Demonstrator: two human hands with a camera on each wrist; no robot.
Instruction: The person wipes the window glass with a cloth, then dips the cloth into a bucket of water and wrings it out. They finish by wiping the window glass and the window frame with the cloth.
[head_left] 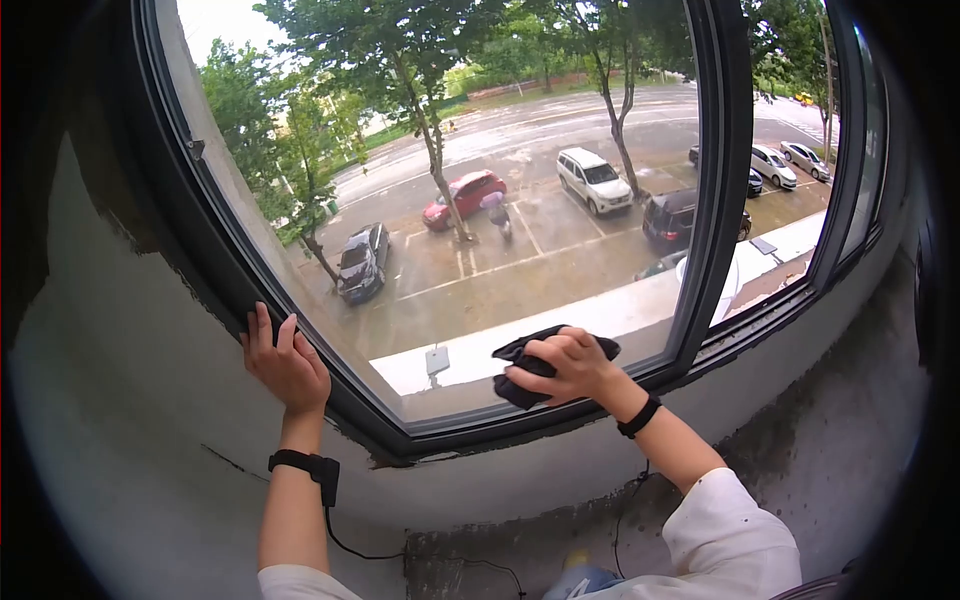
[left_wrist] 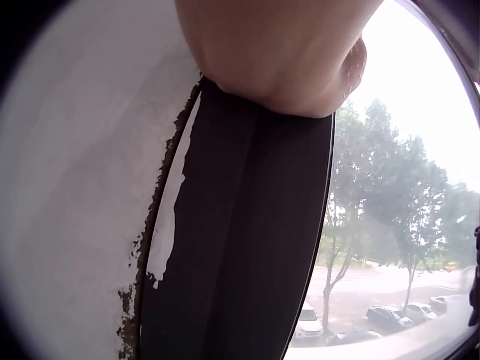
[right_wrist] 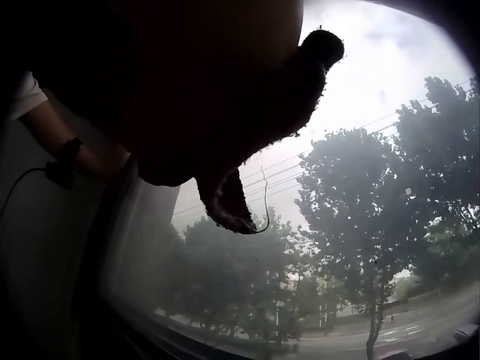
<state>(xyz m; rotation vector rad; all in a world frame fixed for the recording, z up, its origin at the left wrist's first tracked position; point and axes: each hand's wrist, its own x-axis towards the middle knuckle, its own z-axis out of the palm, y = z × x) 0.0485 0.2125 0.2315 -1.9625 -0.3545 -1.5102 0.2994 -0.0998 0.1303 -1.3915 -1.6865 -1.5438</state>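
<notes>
My right hand (head_left: 578, 368) grips a bunched black cloth (head_left: 519, 388) against the lower part of the window pane (head_left: 470, 345). Seen from the right wrist, the cloth (right_wrist: 296, 112) is a dark, fuzzy-edged silhouette in front of the glass, with a loose thread trailing from one corner. Over on the left side, my left hand (head_left: 288, 368) rests on the dark window frame (head_left: 225, 275), its fingers extended and spread a little. In the left wrist view the heel of that hand (left_wrist: 277, 67) lies over the frame (left_wrist: 240, 202); its fingers are hidden there.
Rough grey wall (head_left: 130, 400) with chipped edges borders the frame. A dark upright (head_left: 725, 150) divides the pane from another window section at right. Thin black cables (head_left: 375, 555) hang from the wristbands. Outside are a white ledge, parked cars and trees.
</notes>
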